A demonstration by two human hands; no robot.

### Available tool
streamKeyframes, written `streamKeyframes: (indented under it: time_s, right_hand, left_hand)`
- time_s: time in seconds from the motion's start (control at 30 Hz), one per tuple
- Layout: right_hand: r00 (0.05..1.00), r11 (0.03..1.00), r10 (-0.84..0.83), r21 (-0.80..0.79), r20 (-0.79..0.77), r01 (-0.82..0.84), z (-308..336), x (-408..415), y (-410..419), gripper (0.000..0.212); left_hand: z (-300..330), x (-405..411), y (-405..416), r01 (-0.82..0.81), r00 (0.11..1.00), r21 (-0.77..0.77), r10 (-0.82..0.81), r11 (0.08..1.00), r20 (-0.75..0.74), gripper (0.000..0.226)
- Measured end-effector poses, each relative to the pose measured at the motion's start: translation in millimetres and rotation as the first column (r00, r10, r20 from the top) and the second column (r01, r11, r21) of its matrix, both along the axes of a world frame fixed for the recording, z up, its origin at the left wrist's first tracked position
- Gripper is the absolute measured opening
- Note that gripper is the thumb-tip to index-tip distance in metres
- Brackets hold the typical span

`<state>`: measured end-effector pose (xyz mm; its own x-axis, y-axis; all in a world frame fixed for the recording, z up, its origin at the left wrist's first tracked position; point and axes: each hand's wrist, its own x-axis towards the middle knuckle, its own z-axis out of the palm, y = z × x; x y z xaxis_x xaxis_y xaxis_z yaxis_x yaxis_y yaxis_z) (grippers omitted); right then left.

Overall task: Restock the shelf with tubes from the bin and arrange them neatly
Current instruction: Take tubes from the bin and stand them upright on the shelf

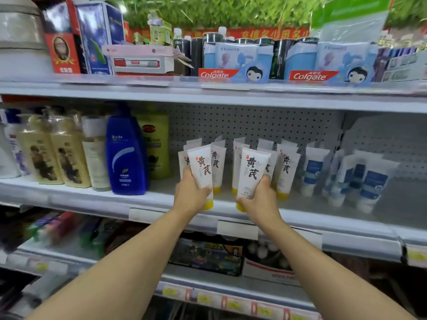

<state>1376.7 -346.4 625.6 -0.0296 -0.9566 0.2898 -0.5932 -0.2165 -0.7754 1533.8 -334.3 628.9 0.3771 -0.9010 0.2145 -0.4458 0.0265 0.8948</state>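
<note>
My left hand [189, 195] grips a white tube [201, 167] with a yellow cap and dark characters, held upright at the front of the middle shelf [92, 199]. My right hand [260, 199] grips a second tube of the same kind [253, 169], also cap down. Behind them several matching tubes [286, 172] stand in rows on the shelf. The bin is not in view.
Shampoo bottles, among them a blue one [126, 155], stand left of the tubes. White and blue tubes [369, 181] stand to the right. Colgate boxes [235, 63] line the shelf above. More goods fill the lower shelves. A pegboard backs the middle shelf.
</note>
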Motion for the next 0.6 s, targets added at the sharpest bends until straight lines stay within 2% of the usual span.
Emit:
streamKeyframes:
  time_s: [0.17, 0.27, 0.47, 0.6]
  right_hand:
    - [0.996, 1.000, 0.019, 0.007, -0.083, -0.019, -7.4, 9.8, -35.9, 0.051]
    - [0.992, 0.999, 0.033, 0.029, -0.121, -0.029, -11.6, 13.9, -48.8, 0.048]
    - [0.982, 0.995, 0.050, 0.092, -0.182, -0.033, -24.6, 15.1, -60.6, 0.042]
    - [0.983, 0.998, 0.017, 0.068, -0.185, -0.004, -27.9, 12.7, -64.7, 0.043]
  left_hand:
    - [-6.5, -15.3, -36.0, -0.063, 0.996, 0.012, 0.063, 0.998, 0.068, 0.056]
    - [-11.1, -21.0, -51.4, -0.114, 0.988, 0.039, 0.108, 0.993, 0.114, 0.048]
    - [-25.8, -26.2, -66.0, -0.171, 0.974, 0.071, 0.158, 0.983, 0.161, 0.046]
    - [-27.0, -27.1, -67.1, -0.189, 0.966, 0.045, 0.178, 0.981, 0.186, 0.047]
